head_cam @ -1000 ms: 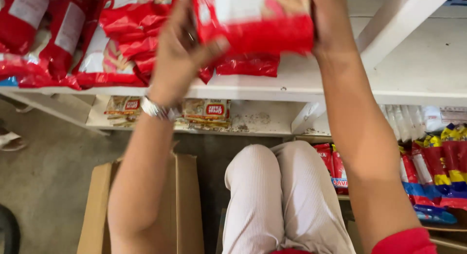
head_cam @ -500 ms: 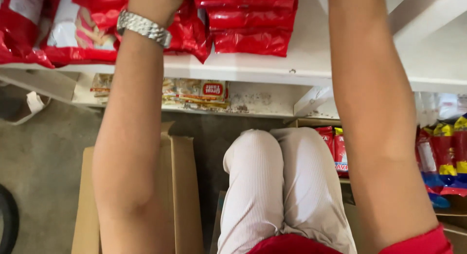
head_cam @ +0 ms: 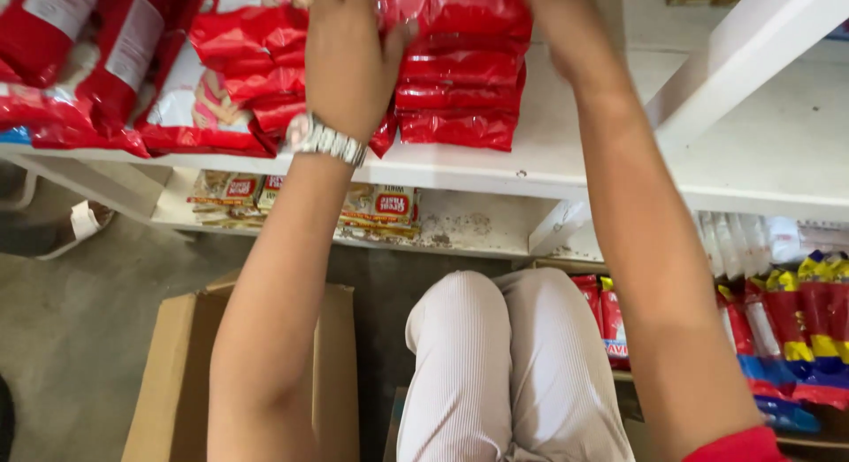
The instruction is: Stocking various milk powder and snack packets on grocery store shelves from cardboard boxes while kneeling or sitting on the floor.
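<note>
I see a big white shelf [head_cam: 619,175] in front of me. It is the biggest thing here. On it lie many red packets, and in the middle there is a neat stack of red packets [head_cam: 460,91], one flat on top of the other. More red and white bags [head_cam: 106,82] lean in a messy row on the left side of the same shelf.

Down low there is a brown cardboard box [head_cam: 177,374] on the floor, just beside my knees. A lower shelf holds a few flat yellow packets [head_cam: 380,206]. To the right hang red, yellow and blue packets [head_cam: 805,320].

My left hand [head_cam: 349,55] is flat and open, with the fingers spread. It presses on the left edge of the stack. It grips nothing. A silver watch [head_cam: 325,140] sits on that wrist.

My right hand [head_cam: 553,11] is at the top right of the stack, touching the top packet. Its fingers are cut off at the top of the picture, so I cannot tell if it is open or closed.

I think the job now is to make the stack straight. To do it well, I would push gently from both sides at once, so the packets line up. I would keep them back from the front edge of the shelf, so none slide off. Soft bags slip, so slow hands are best.
</note>
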